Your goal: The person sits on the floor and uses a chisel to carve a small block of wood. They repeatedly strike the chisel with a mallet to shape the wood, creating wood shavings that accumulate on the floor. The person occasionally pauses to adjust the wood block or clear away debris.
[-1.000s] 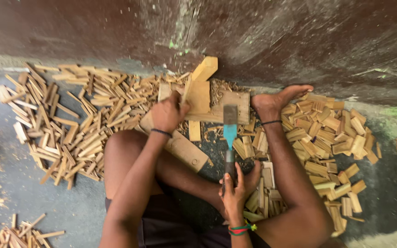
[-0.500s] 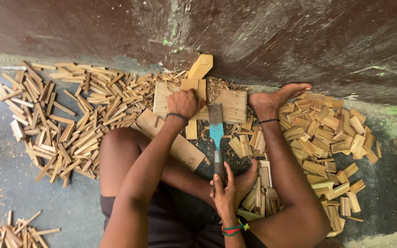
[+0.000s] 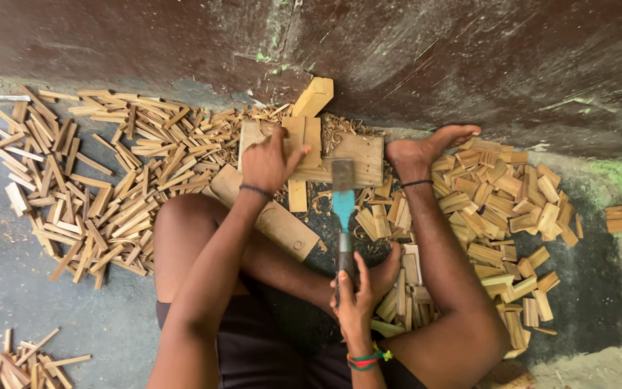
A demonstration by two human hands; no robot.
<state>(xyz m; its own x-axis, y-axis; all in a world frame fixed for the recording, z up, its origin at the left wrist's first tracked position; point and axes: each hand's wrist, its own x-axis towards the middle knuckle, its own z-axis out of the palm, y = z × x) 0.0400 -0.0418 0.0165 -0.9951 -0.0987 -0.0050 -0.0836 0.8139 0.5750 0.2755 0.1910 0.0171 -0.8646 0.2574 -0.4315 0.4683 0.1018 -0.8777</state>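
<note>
My right hand point(image 3: 355, 294) has its fingers closed round the handle of a blue-bladed chopper point(image 3: 343, 209), head resting over the flat wooden block point(image 3: 358, 155); my left hand point(image 3: 268, 162) pins a small upright wood piece point(image 3: 304, 137) on that block, fingers curled about it; I judge the cut wants the piece held steady with fingertips clear of the blade line; split slats point(image 3: 109, 187) lie left, short offcuts point(image 3: 512, 209) right, on the floor.

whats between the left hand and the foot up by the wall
In the head view, the flat wooden block spans that stretch between left hand and foot, with the blue-handled chisel blade resting on it.
</note>
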